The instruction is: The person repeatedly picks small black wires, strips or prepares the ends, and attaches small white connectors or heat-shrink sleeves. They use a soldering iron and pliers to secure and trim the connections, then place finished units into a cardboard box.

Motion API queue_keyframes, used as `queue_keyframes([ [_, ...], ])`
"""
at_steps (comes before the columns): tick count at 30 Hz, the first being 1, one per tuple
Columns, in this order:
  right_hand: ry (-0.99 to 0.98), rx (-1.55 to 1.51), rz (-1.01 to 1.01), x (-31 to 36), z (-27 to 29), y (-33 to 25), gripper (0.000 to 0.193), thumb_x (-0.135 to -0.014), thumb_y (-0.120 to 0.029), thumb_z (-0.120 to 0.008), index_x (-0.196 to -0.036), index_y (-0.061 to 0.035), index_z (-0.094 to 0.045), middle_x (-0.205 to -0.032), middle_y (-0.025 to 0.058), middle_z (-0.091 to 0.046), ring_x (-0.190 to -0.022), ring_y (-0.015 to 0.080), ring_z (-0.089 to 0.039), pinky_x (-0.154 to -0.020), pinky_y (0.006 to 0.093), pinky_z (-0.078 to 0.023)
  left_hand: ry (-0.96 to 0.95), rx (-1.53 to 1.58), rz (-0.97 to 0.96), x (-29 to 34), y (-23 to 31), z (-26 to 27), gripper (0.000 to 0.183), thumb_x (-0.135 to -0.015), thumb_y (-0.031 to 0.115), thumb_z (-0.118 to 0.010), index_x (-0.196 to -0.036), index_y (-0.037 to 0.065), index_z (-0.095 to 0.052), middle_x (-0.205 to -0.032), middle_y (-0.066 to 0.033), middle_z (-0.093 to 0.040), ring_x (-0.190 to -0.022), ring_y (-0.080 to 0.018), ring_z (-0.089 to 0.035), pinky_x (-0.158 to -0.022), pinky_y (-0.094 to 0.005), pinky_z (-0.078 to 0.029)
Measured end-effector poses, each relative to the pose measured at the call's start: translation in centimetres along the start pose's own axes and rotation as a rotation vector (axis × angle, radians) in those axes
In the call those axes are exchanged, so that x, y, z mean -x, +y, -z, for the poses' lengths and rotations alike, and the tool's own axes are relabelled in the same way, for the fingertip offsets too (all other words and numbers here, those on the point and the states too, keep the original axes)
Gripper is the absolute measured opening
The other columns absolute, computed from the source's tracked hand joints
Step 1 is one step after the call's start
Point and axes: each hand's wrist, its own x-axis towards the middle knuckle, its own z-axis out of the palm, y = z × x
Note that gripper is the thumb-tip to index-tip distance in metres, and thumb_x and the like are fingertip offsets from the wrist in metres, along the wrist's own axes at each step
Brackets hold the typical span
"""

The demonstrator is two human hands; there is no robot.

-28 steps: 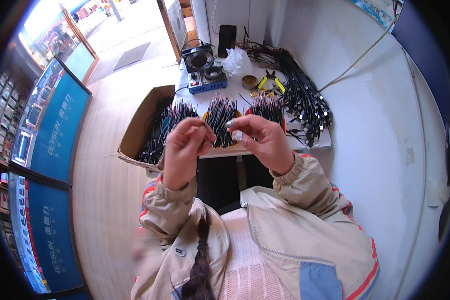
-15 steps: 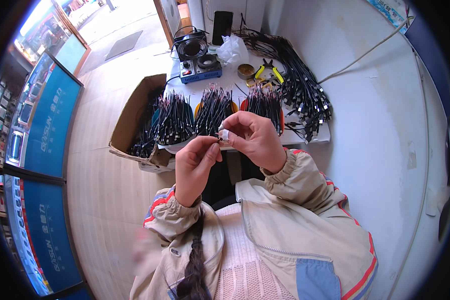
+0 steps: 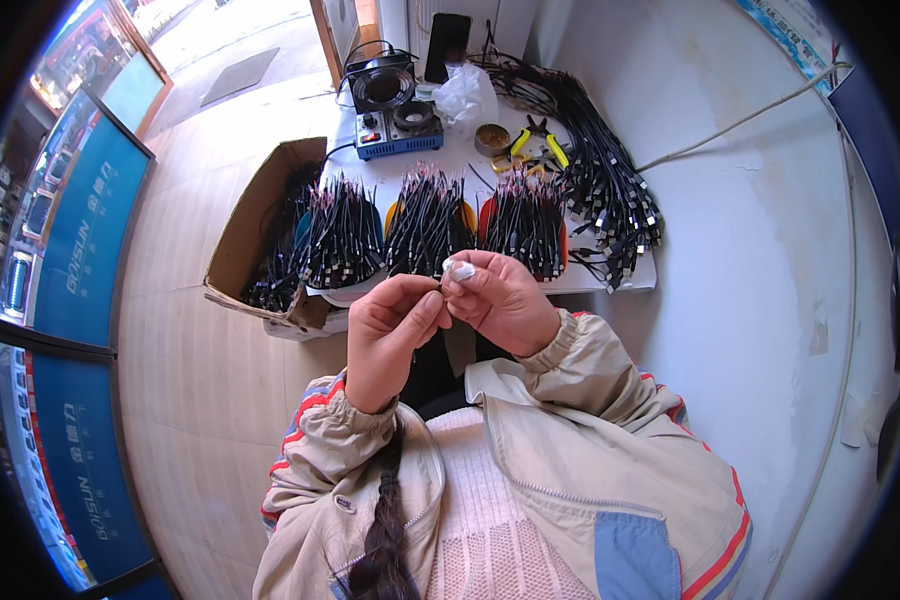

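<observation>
My left hand [image 3: 395, 325] and my right hand [image 3: 500, 303] meet in front of my chest, just short of the table's near edge. Thumb and forefinger of the left are pinched together; a tiny dark bit shows at their tips, too small to name. Bent fingers of the right press close beside it, and what they grip is hidden. A white wrapping [image 3: 460, 270] covers a digit of my right hand, seemingly the thumb. Just beyond the hands stand bundles of short black cables [image 3: 428, 225] with plugs down and thin reddish wire ends up, set in coloured holders.
A cardboard box [image 3: 232, 235] of black cables stands left of the table. Farther back are a blue soldering pot unit [image 3: 398, 140], a phone [image 3: 448, 48], a white plastic bag [image 3: 467, 97], a round tin [image 3: 492, 139], yellow-handled pliers [image 3: 538, 143] and a heap of long cables [image 3: 605, 170].
My right hand has lowered and turned, its fingers curling in closer, so the white wrapping now faces up. The left hand stays nearly in place, still pinched.
</observation>
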Motion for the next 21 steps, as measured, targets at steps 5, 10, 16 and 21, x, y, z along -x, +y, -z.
queue_keyframes([
  [5,0.126,0.868,0.075,0.9,-0.2,-0.9,0.021,-0.092,-0.011,-0.063,-0.109,0.0009,-0.058,-0.096,0.0036,-0.063,-0.085,0.0070,-0.059,-0.077,0.0220,-0.049,0.145,-0.228,-0.164,0.2,-0.4,-0.1,0.011,-0.092,0.000,-0.060,-0.102,-0.005,-0.063,-0.082,-0.0051,-0.067,-0.073,-0.0069,-0.062,-0.064,-0.0173,-0.048],
  [10,0.008,0.702,0.104,1.6,-1.4,-1.4,0.023,-0.092,-0.011,-0.064,-0.110,0.0022,-0.058,-0.100,0.0049,-0.064,-0.094,0.0101,-0.063,-0.088,0.0252,-0.051,0.223,-0.429,-0.299,0.3,-1.1,-0.6,0.009,-0.090,-0.002,-0.062,-0.099,-0.006,-0.063,-0.082,-0.0052,-0.068,-0.076,-0.0073,-0.064,-0.067,-0.0181,-0.049],
  [16,0.064,0.695,0.216,1.2,-1.5,-0.7,0.019,-0.093,-0.012,-0.063,-0.106,0.0005,-0.058,-0.094,0.0019,-0.065,-0.083,0.0063,-0.060,-0.075,0.0195,-0.048,0.089,-0.151,-0.070,0.4,-0.9,0.3,0.011,-0.092,0.001,-0.060,-0.101,-0.005,-0.062,-0.081,-0.0074,-0.067,-0.064,-0.0049,-0.056,-0.056,-0.0170,-0.043],
  [21,0.070,0.431,0.101,1.0,-0.7,0.3,0.017,-0.093,-0.011,-0.063,-0.106,-0.0019,-0.057,-0.093,-0.0008,-0.061,-0.083,0.0047,-0.058,-0.074,0.0192,-0.049,-0.011,0.079,0.067,0.2,-1.4,1.4,0.013,-0.094,0.005,-0.058,-0.103,-0.004,-0.061,-0.081,-0.0087,-0.067,-0.061,-0.0047,-0.051,-0.052,-0.0167,-0.036],
])
